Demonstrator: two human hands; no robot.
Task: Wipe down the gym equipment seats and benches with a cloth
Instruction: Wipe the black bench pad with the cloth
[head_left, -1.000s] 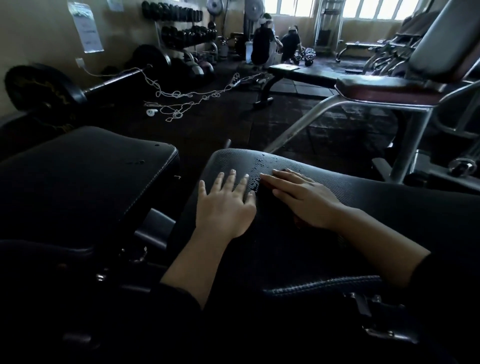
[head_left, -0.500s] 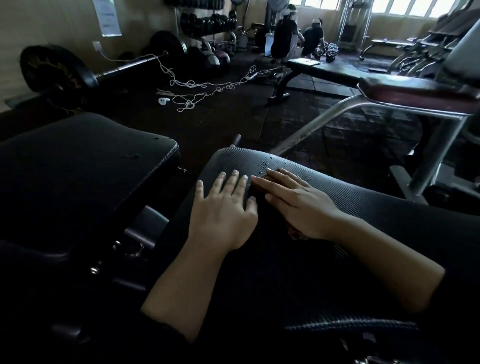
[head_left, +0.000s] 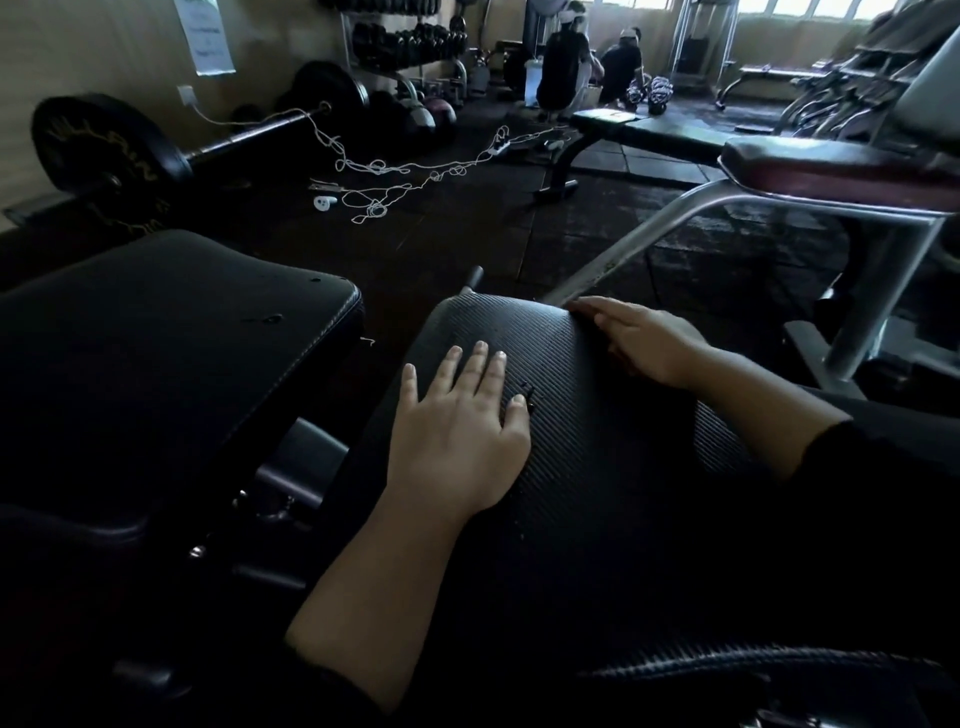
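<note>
A black ribbed bench pad (head_left: 587, 467) fills the lower middle of the head view. My left hand (head_left: 457, 431) lies flat on its left half with fingers spread and straight. My right hand (head_left: 644, 338) presses flat at the pad's far right edge, fingers straight and pointing left. A dark bit of material shows just under its palm; I cannot make out whether it is the cloth. A second black stitched pad (head_left: 156, 338) sits to the left, across a gap with metal hinge parts.
A maroon seat on a grey steel frame (head_left: 831, 166) stands at right. A barbell (head_left: 104, 150) and a tangled white cord (head_left: 395, 176) lie on the dark floor. A flat bench (head_left: 654, 132), a dumbbell rack (head_left: 405, 39) and two people (head_left: 566, 57) are at the back.
My right hand slid from beside the left hand to the pad's far right edge. The droplets seen on the pad earlier no longer show. My left hand stayed in place.
</note>
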